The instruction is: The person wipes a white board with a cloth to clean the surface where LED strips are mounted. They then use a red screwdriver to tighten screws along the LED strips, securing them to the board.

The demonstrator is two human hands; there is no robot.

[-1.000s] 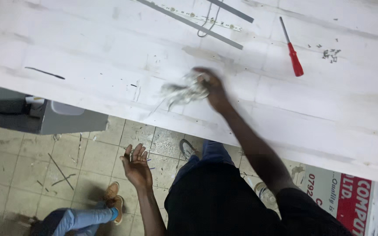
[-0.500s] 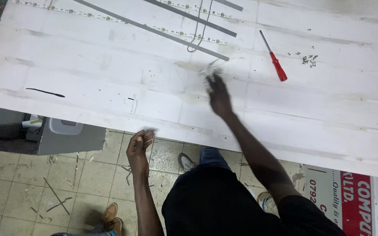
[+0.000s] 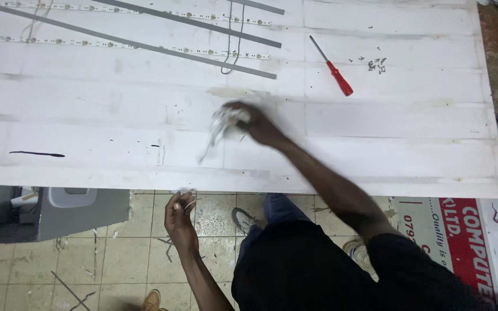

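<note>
Your right hand (image 3: pixel 260 124) grips one blurred wad (image 3: pixel 223 124) of pale stuff at mid-panel (image 3: pixel 404 121); your left hand (image 3: pixel 178 214) curls loosely at the panel's near edge. Beyond lie one red screwdriver (image 3: pixel 331 65), three grey bars (image 3: pixel 139 41) and a small scatter of screws (image 3: pixel 376 63).

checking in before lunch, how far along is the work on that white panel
Done: grey strips lie loose, small screws sit beside the red screwdriver. In hand: the right hand rubs a crumpled cloth on the white panel; the left hand steadies its edge. Left: dark marks.
</note>
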